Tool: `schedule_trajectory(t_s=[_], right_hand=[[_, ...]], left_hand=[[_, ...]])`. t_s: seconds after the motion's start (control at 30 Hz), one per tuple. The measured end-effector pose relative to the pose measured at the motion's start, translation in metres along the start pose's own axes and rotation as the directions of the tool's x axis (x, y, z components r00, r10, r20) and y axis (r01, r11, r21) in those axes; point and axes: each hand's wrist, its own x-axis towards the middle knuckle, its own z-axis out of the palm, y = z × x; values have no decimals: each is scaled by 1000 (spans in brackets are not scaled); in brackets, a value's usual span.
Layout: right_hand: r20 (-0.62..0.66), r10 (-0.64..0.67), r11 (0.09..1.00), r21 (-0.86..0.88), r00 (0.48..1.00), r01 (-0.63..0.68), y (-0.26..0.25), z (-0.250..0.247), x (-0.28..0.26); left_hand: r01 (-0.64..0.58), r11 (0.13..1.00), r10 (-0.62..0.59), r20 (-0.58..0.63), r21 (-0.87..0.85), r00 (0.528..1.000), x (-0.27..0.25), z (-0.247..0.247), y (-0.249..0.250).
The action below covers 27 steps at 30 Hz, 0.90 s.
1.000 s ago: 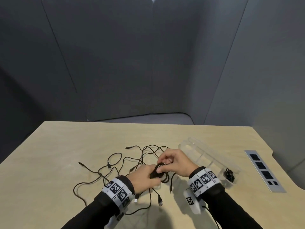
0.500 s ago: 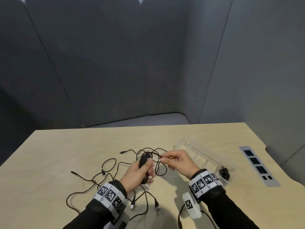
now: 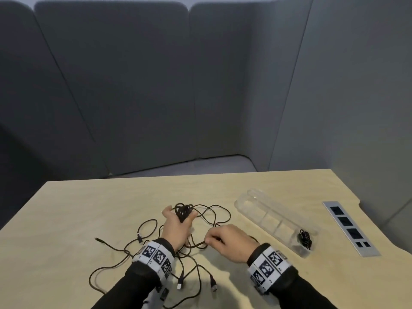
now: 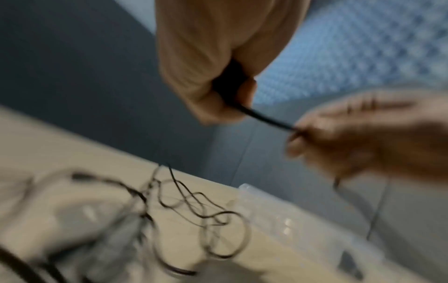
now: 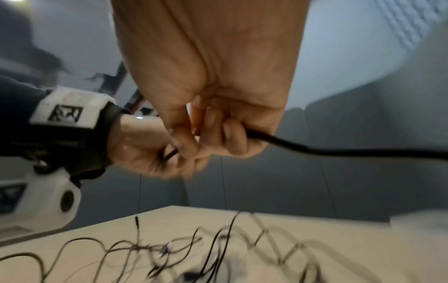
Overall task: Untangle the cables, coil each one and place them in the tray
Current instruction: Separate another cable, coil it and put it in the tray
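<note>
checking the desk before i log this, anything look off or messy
Only the expected mess: a tangle of loose black cables sprawls on the table. The left hand grips a part-wound coil, the right hand pinches its strand. One coiled cable sits in the tray. Nothing looks damaged.

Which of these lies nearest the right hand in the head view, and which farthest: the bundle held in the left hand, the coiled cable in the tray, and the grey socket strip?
From the right hand:
1. Bundle, ahead and left, gripped by the left hand.
2. Coiled cable, to the right, in the near end of the tray.
3. Socket strip, farthest right, set in the table.
</note>
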Motion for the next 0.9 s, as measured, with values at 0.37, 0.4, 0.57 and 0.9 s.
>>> schedule_trajectory(t_s=[0.37,0.4,0.57,0.9], right_hand=[[20,-198,966,176,980,192,-7,-45,39],[18,-190,950,255,982,180,-5,-44,42],[4,-150,781,614,989,116,5,-24,50],[70,-9,904,426,998,-21,15,44,27]], left_hand=[[-301,952,249,422,61,872,-30,5,-8],[-293,956,253,421,30,871,-30,4,-11],[-215,971,239,389,-105,890,-32,-5,-20],[-327,916,331,25,232,943,-15,-24,-3]])
